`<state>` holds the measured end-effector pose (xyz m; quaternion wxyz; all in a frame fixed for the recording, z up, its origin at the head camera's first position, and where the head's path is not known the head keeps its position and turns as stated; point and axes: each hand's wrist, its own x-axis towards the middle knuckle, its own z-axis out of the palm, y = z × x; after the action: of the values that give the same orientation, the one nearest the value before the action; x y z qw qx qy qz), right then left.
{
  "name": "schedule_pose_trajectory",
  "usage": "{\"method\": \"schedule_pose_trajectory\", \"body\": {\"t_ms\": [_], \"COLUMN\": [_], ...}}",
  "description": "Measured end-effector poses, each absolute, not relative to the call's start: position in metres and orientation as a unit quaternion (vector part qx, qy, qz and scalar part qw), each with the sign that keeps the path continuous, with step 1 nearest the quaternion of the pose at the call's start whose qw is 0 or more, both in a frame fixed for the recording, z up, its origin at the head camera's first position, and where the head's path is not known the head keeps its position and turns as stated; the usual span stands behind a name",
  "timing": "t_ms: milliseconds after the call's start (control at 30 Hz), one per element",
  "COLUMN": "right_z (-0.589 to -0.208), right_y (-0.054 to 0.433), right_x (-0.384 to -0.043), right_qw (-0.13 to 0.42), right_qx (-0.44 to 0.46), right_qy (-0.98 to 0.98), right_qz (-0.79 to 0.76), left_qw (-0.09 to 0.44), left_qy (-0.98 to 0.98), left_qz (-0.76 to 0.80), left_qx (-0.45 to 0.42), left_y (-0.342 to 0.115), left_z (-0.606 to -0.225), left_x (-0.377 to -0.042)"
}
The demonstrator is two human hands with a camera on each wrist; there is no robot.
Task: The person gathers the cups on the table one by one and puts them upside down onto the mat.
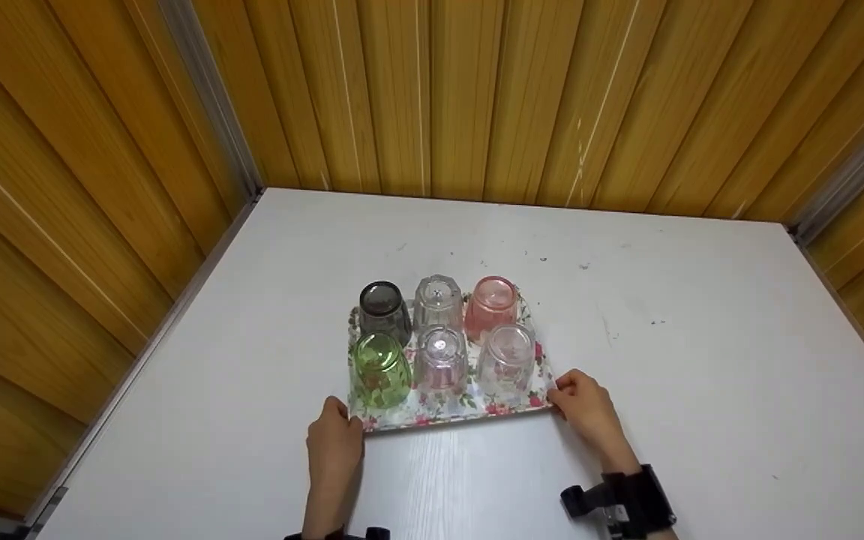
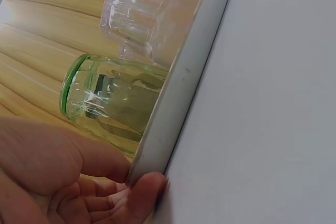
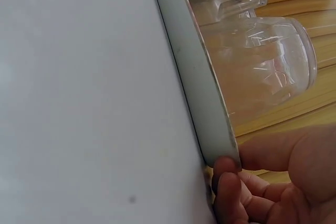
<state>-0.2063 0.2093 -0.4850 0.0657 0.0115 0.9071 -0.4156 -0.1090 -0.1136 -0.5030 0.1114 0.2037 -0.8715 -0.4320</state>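
A white tray with a floral print (image 1: 436,420) carries several drinking glasses, apparently upside down, in two rows. The back row has a dark grey glass (image 1: 385,311), a clear one (image 1: 438,301) and a pink one (image 1: 491,307). In front are a green glass (image 1: 382,371), a faintly purple one (image 1: 442,360) and a clear one (image 1: 508,364). My left hand (image 1: 334,442) pinches the tray's near left corner, thumb and finger at its rim in the left wrist view. At the near right corner, my right hand (image 1: 588,412) grips the rim likewise.
The tray is on a white table (image 1: 702,360), with small dark marks beyond and to the right of it. Wood-patterned panels (image 1: 462,97) stand along the back and both sides. Each wrist wears a black strap mount (image 1: 634,499).
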Motion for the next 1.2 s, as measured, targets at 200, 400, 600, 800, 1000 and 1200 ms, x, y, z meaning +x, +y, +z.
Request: {"method": "schedule_pose_trajectory", "body": {"t_ms": [200,400,600,800,1000,1200], "right_z": [-0.484,-0.485,-0.486,-0.485,-0.483,-0.481], "right_y": [0.210,0.224,0.231,0.228,0.226,0.224], "right_x": [-0.204,-0.206,-0.208,-0.212,-0.224,-0.241], "right_qw": [0.062,0.045,0.030,0.059,0.070,0.067], "right_qx": [0.016,0.039,0.052,0.060,0.056,0.061], "right_qy": [0.909,0.912,0.911,0.891,0.852,0.824], "right_qz": [-0.411,-0.405,-0.408,-0.446,-0.516,-0.559], "left_qw": [0.105,0.081,0.076,0.107,0.122,0.089], "left_qy": [-0.880,-0.891,-0.889,-0.858,-0.819,-0.785], "left_qz": [-0.424,-0.417,-0.427,-0.485,-0.544,-0.597], "left_qx": [0.185,0.164,0.144,0.134,0.139,0.138], "left_y": [-0.114,-0.097,-0.081,-0.071,-0.063,-0.057], "left_z": [-0.498,-0.492,-0.488,-0.495,-0.496,-0.495], "left_x": [-0.110,-0.135,-0.163,-0.186,-0.204,-0.218]}}
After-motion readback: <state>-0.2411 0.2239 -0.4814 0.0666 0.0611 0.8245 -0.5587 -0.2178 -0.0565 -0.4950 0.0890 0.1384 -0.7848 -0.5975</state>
